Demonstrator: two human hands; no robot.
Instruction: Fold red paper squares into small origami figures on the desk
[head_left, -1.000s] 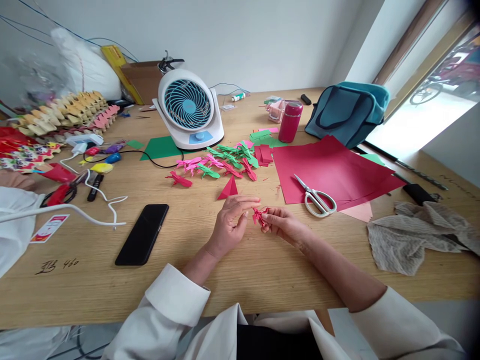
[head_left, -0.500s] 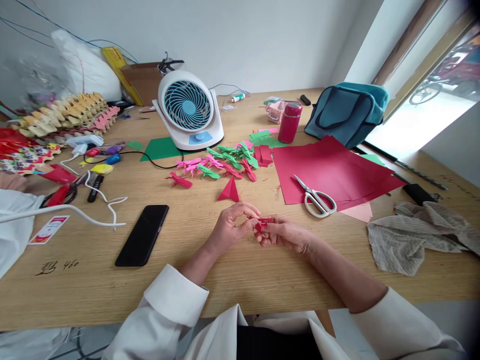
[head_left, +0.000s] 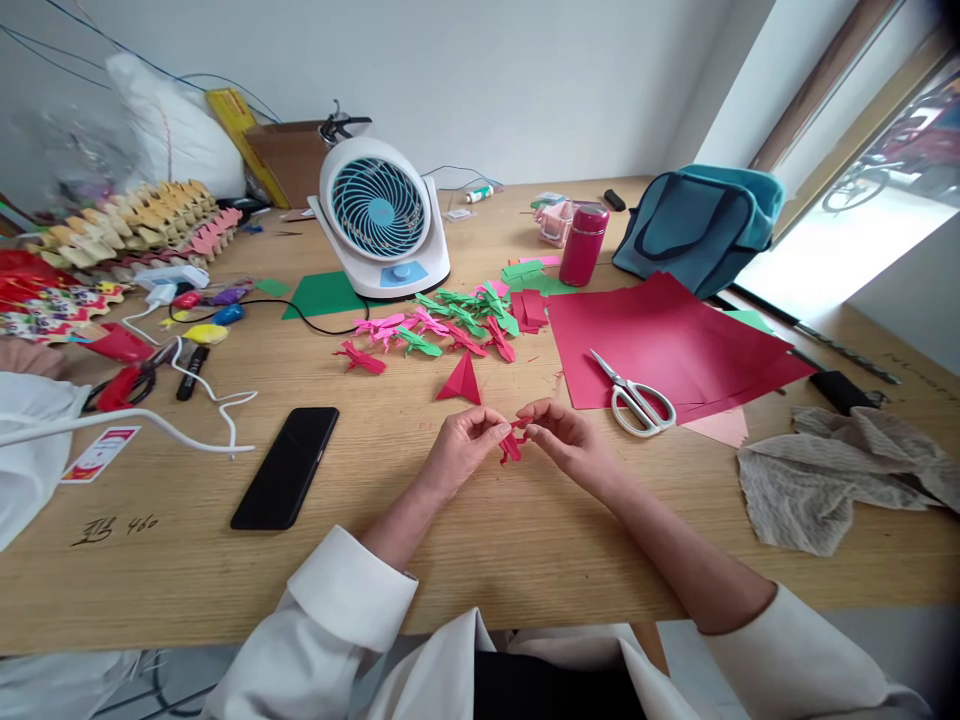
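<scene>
Between my two hands is a small red folded paper figure point(head_left: 511, 446), with thin strips hanging below it. My left hand point(head_left: 471, 440) pinches its left side between thumb and fingers. From the other side, my right hand point(head_left: 564, 436) pinches a thin part of it, with thumb and forefinger together. Just beyond my hands a red folded paper triangle point(head_left: 460, 380) rests on the table. Further back lies a cluster of folded paper figures in green point(head_left: 459, 312), pink point(head_left: 384, 326) and red point(head_left: 361, 357).
White-handled scissors point(head_left: 634, 396) lie on large red paper sheets point(head_left: 675, 335) to the right. A black phone point(head_left: 286, 468) is at the left. Behind stand a white fan point(head_left: 381, 215), a red flask point(head_left: 584, 246) and a blue bag point(head_left: 694, 230). A crumpled cloth point(head_left: 825, 480) lies far right.
My right hand has shifted its hold, from cupping the paper figure to pinching it from the upper right. More of the figure shows now, hanging lower between my hands.
</scene>
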